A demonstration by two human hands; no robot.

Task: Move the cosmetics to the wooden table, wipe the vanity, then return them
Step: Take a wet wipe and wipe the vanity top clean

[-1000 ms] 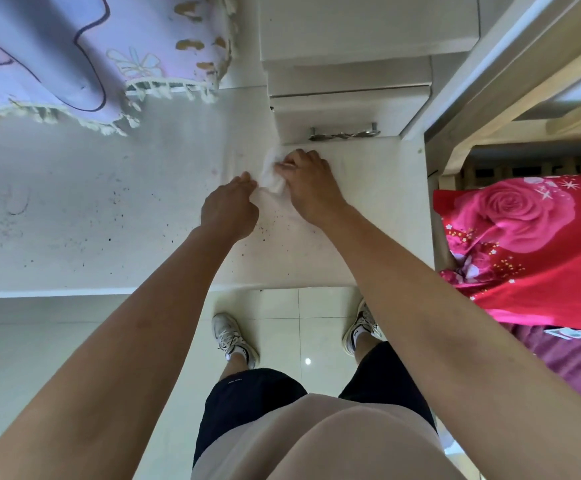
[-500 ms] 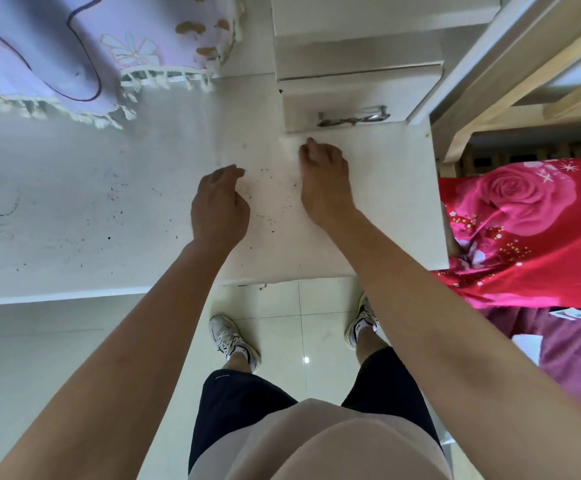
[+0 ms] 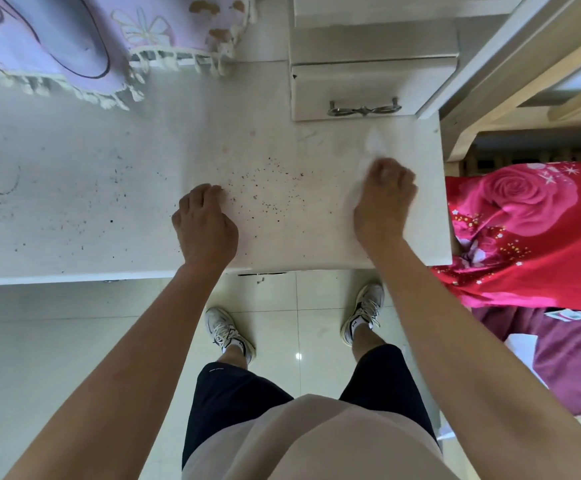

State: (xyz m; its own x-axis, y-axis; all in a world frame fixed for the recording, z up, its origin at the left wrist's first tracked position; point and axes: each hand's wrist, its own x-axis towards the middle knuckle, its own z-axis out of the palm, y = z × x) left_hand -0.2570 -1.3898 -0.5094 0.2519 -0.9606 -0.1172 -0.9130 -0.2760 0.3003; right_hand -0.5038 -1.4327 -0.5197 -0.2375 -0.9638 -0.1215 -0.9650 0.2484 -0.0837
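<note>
The white vanity top (image 3: 299,161) is bare of cosmetics and carries dark specks and smudges, thickest between my hands. My right hand (image 3: 384,199) is curled on a white wipe (image 3: 372,147) near the top's right edge; the wipe is blurred and mostly hidden under the fingers. My left hand (image 3: 206,223) rests on the surface near the front edge, fingers curled, with nothing visibly in it. No cosmetics or wooden table are in view.
A small white drawer unit (image 3: 361,91) with a metal handle (image 3: 363,109) stands at the back right. A lilac fringed cloth (image 3: 74,39) hangs at the back left. A bed with a red rose cover (image 3: 531,230) lies right of the vanity. A wooden frame (image 3: 538,74) rises behind.
My right hand has swept the wipe from just under the drawer handle rightward and toward me. My left hand stayed on the surface near the front edge.
</note>
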